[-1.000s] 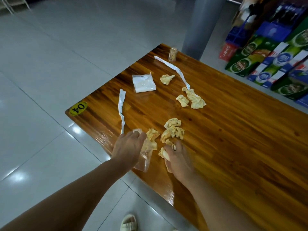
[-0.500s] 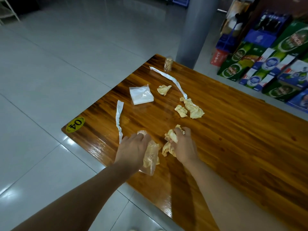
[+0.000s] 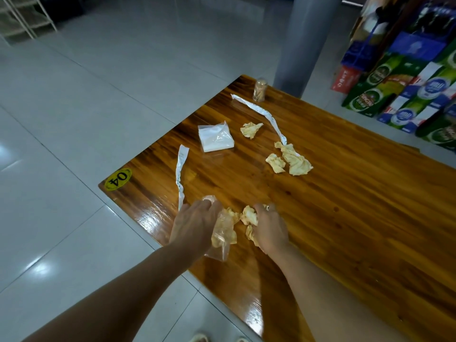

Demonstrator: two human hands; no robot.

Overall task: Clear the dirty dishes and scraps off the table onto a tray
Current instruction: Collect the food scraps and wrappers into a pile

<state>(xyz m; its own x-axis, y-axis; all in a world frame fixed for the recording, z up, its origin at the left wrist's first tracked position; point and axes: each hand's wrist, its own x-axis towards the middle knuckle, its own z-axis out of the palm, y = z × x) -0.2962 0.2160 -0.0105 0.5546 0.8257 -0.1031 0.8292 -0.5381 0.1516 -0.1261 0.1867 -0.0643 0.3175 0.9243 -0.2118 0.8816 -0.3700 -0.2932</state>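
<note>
Two hands low at table's (image 3: 345, 193) near edge, my right hand (image 3: 270, 230) since last frame drawn nearer, fingers curled round crumpled napkins (image 3: 249, 215), left hand (image 3: 195, 225) pinching clear bag (image 3: 222, 233), three napkin wads (image 3: 296, 161) farther right, two paper strips (image 3: 181, 176).

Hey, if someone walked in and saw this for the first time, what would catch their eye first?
Probably the two hands at the table's near edge: the left hand holds a clear plastic bag and the right hand grips crumpled yellowish napkins. Beyond them more napkin wads and white paper strips litter the glossy wooden table, with a yellow 04 sticker on its left corner.
</note>
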